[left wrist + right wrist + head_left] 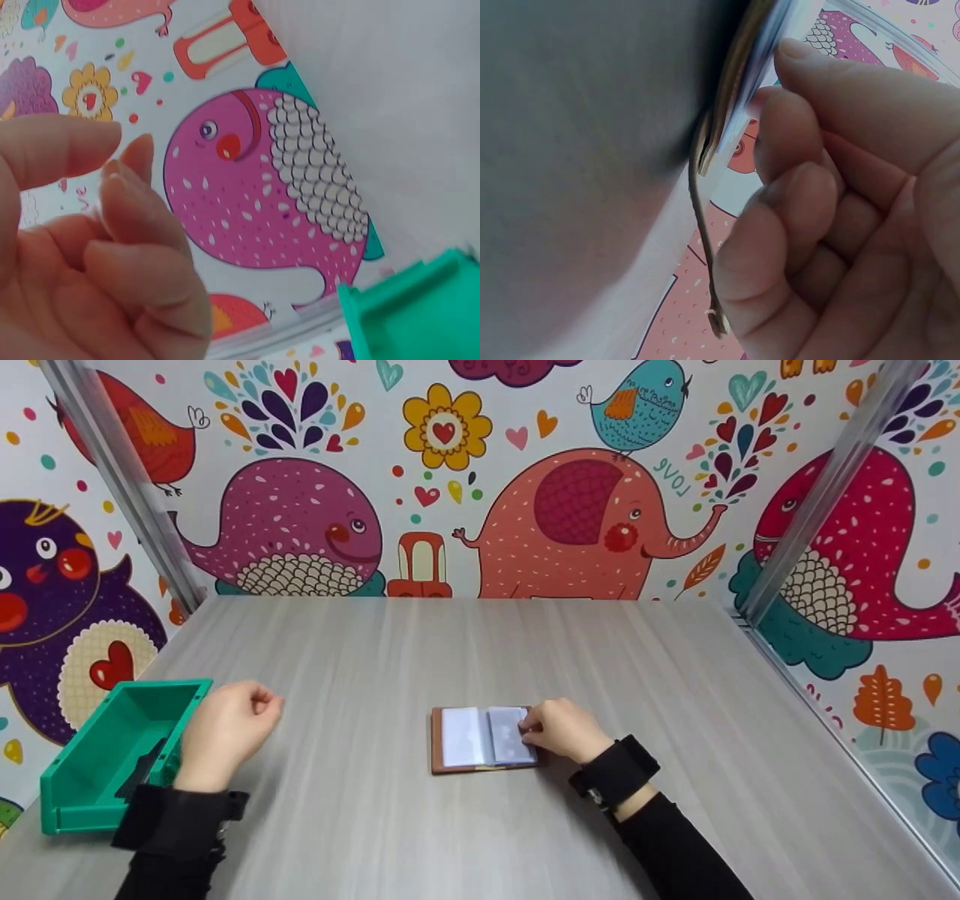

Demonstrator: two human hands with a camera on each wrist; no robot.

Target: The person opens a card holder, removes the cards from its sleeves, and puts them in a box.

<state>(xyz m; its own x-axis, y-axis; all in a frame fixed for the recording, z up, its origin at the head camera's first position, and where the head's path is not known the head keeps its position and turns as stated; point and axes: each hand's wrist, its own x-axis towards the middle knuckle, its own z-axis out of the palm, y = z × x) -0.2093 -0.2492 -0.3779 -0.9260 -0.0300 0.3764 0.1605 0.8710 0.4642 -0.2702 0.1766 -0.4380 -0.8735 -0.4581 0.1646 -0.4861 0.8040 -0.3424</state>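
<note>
A small card holder with a brown cover [436,750] lies spread on the table, showing clear plastic sleeves [459,739]. At its right-hand edge my right hand [566,727] pinches a sleeve page [506,731] between thumb and fingers. The right wrist view shows the holder edge-on, a thin brown strap [698,202] reaching out from the cover past my curled fingers. My left hand [229,727] hovers beside the green bin [52,808], holding nothing. Its fingers are loosely bent, with a small gap between thumb and index finger in the left wrist view.
Inside the green bin is a dark, flat item [142,769], partly hidden by its wall and my left wrist. Wall panels [442,510] printed with cartoon animals border the grey wood-grain table [337,825] at the back and both sides.
</note>
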